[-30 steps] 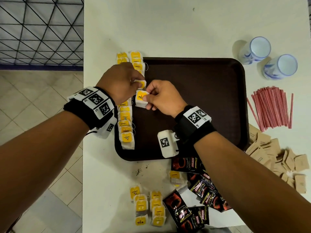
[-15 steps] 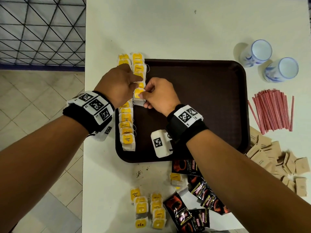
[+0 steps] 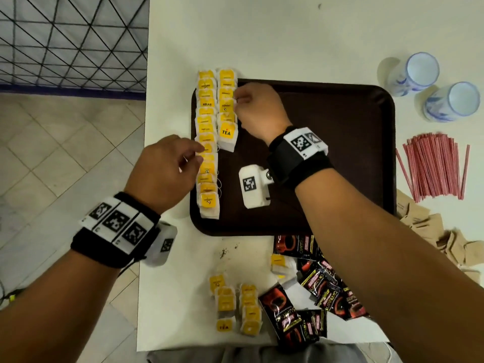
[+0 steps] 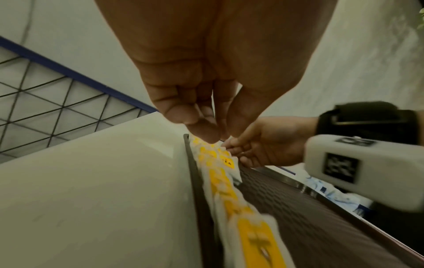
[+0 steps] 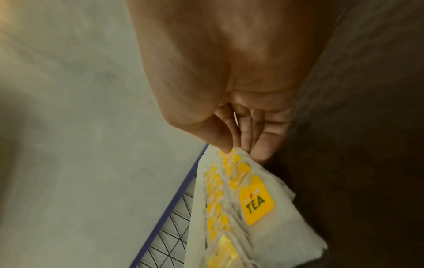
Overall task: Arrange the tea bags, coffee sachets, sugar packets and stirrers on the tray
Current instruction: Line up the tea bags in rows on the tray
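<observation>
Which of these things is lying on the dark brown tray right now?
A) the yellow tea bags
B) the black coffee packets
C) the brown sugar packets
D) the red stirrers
A: two rows of yellow-tagged white tea bags lie along the left edge of the dark brown plastic tray, while the thin red stirrers, black coffee sachets and brown paper sugar packets all lie on the white table.

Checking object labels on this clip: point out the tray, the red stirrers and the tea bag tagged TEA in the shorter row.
tray (image 3: 340,153), head view, bare dark floor.
red stirrers (image 3: 432,166), head view, middle of bundle.
TEA tea bag (image 3: 226,132), head view, yellow tag.
</observation>
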Tool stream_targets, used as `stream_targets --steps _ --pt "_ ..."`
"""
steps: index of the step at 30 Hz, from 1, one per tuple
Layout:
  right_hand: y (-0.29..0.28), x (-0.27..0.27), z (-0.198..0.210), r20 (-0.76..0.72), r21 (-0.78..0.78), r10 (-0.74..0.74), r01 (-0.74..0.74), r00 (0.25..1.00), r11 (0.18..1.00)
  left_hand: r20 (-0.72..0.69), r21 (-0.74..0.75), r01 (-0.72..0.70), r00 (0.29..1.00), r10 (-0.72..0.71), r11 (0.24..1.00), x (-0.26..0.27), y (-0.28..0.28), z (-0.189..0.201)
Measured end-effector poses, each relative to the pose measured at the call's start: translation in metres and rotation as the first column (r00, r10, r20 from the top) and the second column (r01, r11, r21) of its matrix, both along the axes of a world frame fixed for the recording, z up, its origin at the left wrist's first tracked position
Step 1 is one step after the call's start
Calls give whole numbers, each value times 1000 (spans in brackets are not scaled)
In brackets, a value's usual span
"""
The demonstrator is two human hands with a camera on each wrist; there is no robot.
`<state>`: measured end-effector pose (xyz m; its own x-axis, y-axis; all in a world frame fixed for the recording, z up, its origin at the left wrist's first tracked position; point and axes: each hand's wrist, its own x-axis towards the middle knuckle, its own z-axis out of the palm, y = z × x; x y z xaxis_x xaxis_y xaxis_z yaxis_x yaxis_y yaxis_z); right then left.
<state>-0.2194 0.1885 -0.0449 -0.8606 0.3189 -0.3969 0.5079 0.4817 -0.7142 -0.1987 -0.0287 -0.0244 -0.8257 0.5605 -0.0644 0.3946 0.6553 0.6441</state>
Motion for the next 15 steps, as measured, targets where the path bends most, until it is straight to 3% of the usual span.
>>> stream_targets --steps 4,8,15 --pt "-1 12 15 -12 85 14 -12 1000 996 94 -47 45 995 -40 998 50 -23 5" --pt "2 79 26 -35 62 26 -24 999 998 257 -78 187 953 -162 979 106 -39 -2" --pt "-24 228 44 236 -47 184 -178 954 983 442 -270 385 864 -242 882 170 -42 -11"
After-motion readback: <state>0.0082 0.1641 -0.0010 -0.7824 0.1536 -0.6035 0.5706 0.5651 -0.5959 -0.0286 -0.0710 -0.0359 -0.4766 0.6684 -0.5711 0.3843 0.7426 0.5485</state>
